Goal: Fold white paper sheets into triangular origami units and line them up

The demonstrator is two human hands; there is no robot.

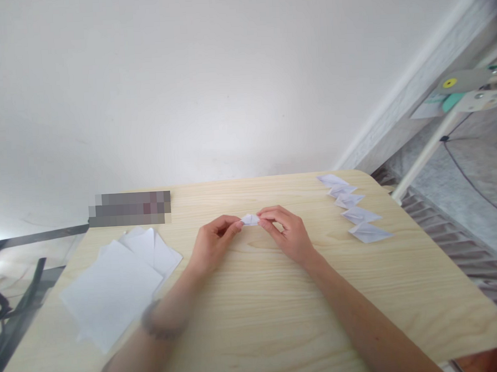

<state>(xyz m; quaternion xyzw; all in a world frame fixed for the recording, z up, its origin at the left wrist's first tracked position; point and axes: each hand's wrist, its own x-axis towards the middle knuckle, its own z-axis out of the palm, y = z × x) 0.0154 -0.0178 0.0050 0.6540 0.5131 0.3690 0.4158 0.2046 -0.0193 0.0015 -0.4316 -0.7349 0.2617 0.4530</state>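
A small folded piece of white paper (251, 220) is held between my two hands, over the middle of the table. My left hand (216, 239) pinches its left end between thumb and fingers. At the right end, my right hand (287, 231) grips it the same way, fingertips pressed together. The fingertips cover both ends of the paper, so only its middle shows. Off to the right, several folded white paper pieces (370, 233) with pointed ends lie in a slanting row, apart from my hands.
Loose white paper sheets (112, 287) lie overlapping on the table's left side. Behind them is a blurred-out dark item (128, 209). The wooden table (255, 319) meets a white wall (226, 87) at the back. A white metal post (429, 137) stands beyond the right edge.
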